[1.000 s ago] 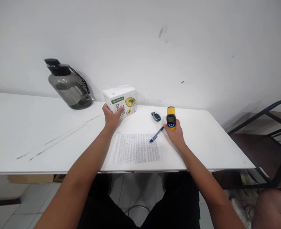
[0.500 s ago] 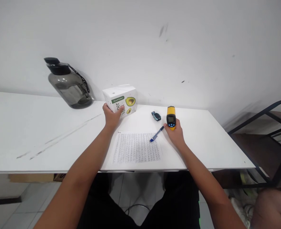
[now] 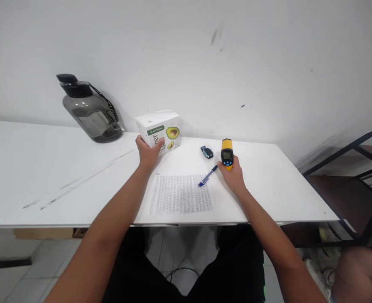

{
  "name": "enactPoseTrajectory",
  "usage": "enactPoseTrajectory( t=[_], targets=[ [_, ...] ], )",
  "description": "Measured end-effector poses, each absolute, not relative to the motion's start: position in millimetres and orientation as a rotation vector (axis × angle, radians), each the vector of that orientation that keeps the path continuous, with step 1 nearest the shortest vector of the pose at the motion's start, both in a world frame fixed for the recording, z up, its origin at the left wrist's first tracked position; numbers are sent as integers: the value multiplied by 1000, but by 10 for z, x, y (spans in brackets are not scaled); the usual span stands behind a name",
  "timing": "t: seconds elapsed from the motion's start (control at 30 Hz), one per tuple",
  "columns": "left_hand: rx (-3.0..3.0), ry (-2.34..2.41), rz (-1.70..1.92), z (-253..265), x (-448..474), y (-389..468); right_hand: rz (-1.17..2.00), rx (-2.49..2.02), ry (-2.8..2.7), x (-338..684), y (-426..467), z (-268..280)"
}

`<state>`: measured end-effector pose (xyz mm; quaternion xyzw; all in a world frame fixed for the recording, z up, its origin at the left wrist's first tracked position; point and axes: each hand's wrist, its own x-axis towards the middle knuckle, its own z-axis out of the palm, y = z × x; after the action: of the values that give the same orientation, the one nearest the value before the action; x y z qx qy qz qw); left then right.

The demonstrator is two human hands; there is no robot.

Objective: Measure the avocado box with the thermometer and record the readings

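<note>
My left hand [image 3: 149,154] grips the near left side of a white box [image 3: 158,124] printed with avocados, its thumb lying across the front. In my right hand [image 3: 233,172] is a yellow and black infrared thermometer [image 3: 227,155], its small screen and blue buttons facing me. The fingers around its handle are partly hidden. Just left of that hand lies a blue pen [image 3: 207,176], its other end resting over a printed sheet of paper [image 3: 182,195]. A dark wristwatch [image 3: 207,152] sits on the table between the box and the thermometer.
A large grey translucent water bottle [image 3: 91,111] with a black lid stands at the back left of the white table [image 3: 62,181], near the wall. To the right is a black-framed rack [image 3: 340,198]. Another person's bare leg [image 3: 357,273] shows at lower right.
</note>
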<state>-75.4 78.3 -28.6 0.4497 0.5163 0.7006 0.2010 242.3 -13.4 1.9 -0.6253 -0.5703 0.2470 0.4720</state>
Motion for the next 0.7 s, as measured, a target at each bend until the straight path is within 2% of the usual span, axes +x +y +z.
enactPoseTrajectory(
  t=[0.7],
  targets=[
    [1250, 1502, 1922, -236, -731, 742, 678, -1577, -1315, 2617, -37, -1]
  ],
)
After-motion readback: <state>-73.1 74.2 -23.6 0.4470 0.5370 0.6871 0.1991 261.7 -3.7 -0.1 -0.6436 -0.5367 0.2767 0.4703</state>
